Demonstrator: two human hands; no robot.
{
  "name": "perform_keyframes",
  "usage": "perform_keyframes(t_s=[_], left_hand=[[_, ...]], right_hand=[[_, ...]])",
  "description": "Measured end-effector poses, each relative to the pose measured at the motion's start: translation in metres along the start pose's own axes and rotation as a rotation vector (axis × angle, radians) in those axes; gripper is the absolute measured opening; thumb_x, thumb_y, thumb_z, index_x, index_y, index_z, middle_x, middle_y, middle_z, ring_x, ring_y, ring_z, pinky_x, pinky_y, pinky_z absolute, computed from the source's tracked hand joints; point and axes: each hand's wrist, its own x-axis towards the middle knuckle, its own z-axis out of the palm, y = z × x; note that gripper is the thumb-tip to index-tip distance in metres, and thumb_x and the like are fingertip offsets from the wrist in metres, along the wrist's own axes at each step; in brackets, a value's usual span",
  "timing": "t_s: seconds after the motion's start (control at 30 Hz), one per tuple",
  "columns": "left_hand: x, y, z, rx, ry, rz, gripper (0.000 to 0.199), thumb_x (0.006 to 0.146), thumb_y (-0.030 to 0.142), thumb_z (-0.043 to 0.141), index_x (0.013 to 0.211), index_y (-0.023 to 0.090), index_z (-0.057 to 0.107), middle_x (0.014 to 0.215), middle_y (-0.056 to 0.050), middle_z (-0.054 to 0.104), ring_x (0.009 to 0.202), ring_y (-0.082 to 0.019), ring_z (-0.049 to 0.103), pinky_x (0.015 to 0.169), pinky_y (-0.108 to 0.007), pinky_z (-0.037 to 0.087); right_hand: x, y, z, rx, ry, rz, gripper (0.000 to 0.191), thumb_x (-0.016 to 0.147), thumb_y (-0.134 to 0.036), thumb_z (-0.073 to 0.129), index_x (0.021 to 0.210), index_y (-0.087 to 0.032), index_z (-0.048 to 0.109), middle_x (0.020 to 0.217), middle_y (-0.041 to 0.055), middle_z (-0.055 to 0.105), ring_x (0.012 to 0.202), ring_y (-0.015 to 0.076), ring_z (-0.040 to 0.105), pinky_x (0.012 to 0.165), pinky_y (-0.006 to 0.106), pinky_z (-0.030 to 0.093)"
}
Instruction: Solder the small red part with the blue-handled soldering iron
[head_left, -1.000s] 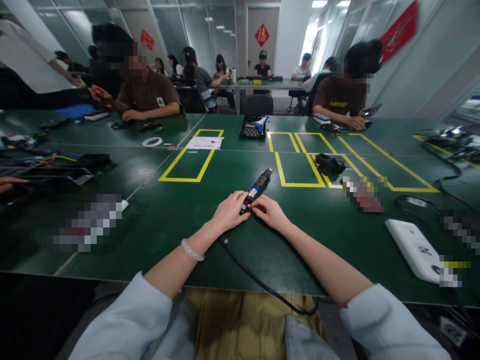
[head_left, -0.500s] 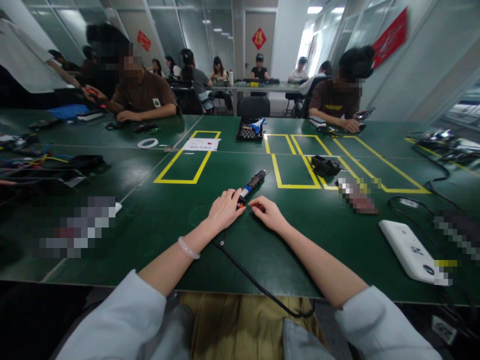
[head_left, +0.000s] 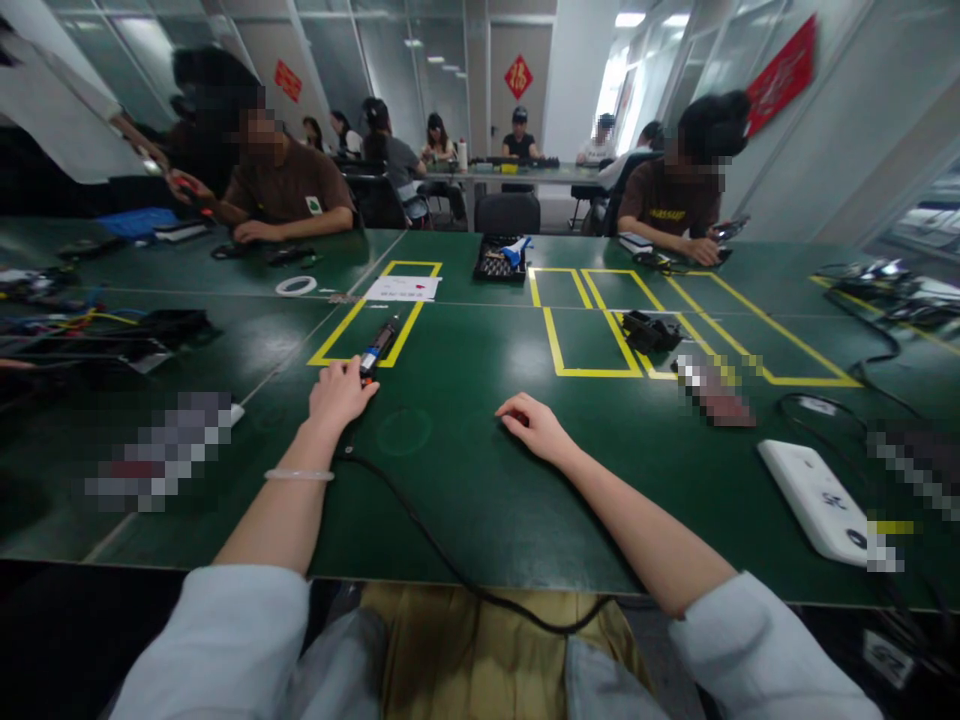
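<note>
My left hand (head_left: 340,394) is closed around the rear end of a corded electric screwdriver (head_left: 380,343) with a black and blue body. Its thin tip points away from me, over the yellow taped rectangle (head_left: 351,363) on the left. From beneath the hand a black cord (head_left: 409,515) runs back across the table and over its front edge. My right hand (head_left: 538,428) rests on the green tabletop with its fingers curled in. Nothing shows between those fingers, and no object touches them.
A white paper sheet (head_left: 403,289) lies at the left rectangle's far end. Farther back stands a black tray (head_left: 501,265) holding a blue-and-white item. To the right are a black device (head_left: 651,332) and a white power bank-like case (head_left: 814,500). Co-workers sit across the table.
My left hand has carried the electric screwdriver leftward, from near my right hand to the left taped rectangle, and the cord has trailed along. My right hand has stayed put.
</note>
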Motion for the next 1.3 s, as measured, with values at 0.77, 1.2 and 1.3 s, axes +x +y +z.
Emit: perform_keyframes(t_s=[0.77,1.2,1.3], left_hand=[[-0.02,0.047,-0.013,-0.776,0.082,0.265,0.033,0.081,0.045,0.059,0.097,0.016,0.065,0.091,-0.006,0.069,0.082,-0.018,0.064,0.08,-0.03,0.048],[-0.058,0.151,-0.008,-1.094,-0.581,0.67,0.07,0.084,0.027,0.058,0.148,0.014,0.033,0.089,-0.003,0.061,0.075,-0.012,0.055,0.072,-0.026,0.043],[-0.06,0.15,-0.001,-1.157,-0.587,0.657,0.072,0.082,0.028,0.06,0.147,0.014,0.032,0.088,-0.003,0.061,0.076,-0.012,0.056,0.073,-0.026,0.043]], right_hand=[[0.001,0.0,0.001,-0.01,-0.035,0.018,0.013,0.087,-0.018,0.055,0.092,-0.017,0.066,0.087,0.0031,0.061,0.068,0.0111,0.052,0.067,0.025,0.042],[-0.001,-0.002,0.0,0.12,-0.062,0.003,0.02,0.089,-0.025,0.052,0.106,-0.018,0.058,0.079,-0.0002,0.062,0.065,0.0112,0.053,0.066,0.024,0.043],[-0.001,-0.004,0.0,0.148,-0.091,0.028,0.017,0.087,-0.026,0.055,0.102,-0.018,0.057,0.078,-0.0009,0.061,0.065,0.0111,0.053,0.066,0.024,0.044]])
